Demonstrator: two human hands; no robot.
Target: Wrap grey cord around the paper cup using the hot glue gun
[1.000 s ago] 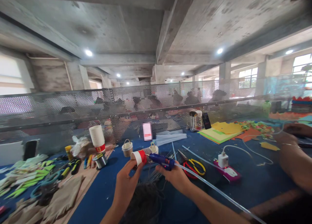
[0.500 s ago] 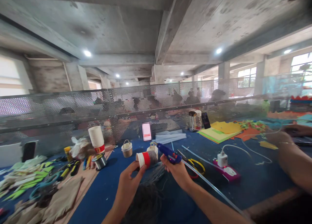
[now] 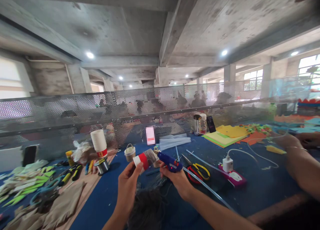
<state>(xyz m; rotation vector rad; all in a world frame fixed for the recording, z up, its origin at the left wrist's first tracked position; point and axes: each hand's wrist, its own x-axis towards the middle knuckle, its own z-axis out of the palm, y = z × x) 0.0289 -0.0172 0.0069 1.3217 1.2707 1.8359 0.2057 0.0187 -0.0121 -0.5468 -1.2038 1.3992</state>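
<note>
My left hand (image 3: 128,180) grips a paper cup (image 3: 143,161) with a red band, tilted on its side. Grey yarn covers the part of the cup away from my fingers. A blue hot glue gun (image 3: 170,162) is held in my right hand (image 3: 176,176), its nozzle pointing at the yarn-covered end; whether they touch I cannot tell. From the gun's back a long clear glue stick (image 3: 207,186) sticks out. Below the cup lies a dark grey heap of yarn (image 3: 147,206). Behind the cup stands a small wrapped cup with a handle (image 3: 130,152).
Pliers (image 3: 200,171) with red and yellow handles lie right of the gun, near a purple power strip (image 3: 232,176). Stacked paper cups (image 3: 98,141) and a wire spool (image 3: 102,166) stand left. A co-worker's arm (image 3: 298,163) reaches in at right. A perforated metal screen (image 3: 135,110) runs behind.
The cup has moved slightly left and its yarn-covered end now tips further up. My right hand has shifted a little left and down with the glue gun.
</note>
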